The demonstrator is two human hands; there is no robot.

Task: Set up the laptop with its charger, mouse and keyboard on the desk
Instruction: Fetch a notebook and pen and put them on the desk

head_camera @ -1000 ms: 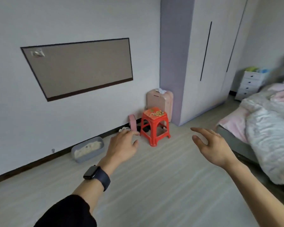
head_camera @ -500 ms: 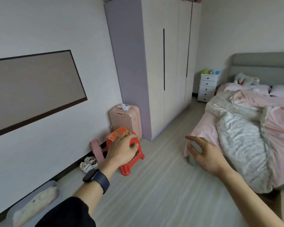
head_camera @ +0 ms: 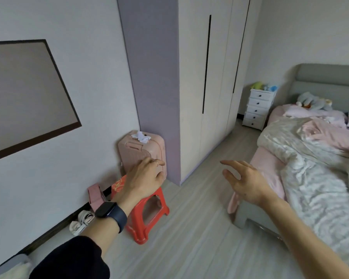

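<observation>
Both hands are held out empty, fingers loosely spread: left hand (head_camera: 144,178) at 10 o'clock, right hand (head_camera: 244,180) at 2 o'clock. Neither laptop nor desk is seen.

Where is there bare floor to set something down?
The widest bare floor lies between the red stool and the bed, running on past the wardrobe. The wall base by the suitcase is crowded with shoes.
</observation>
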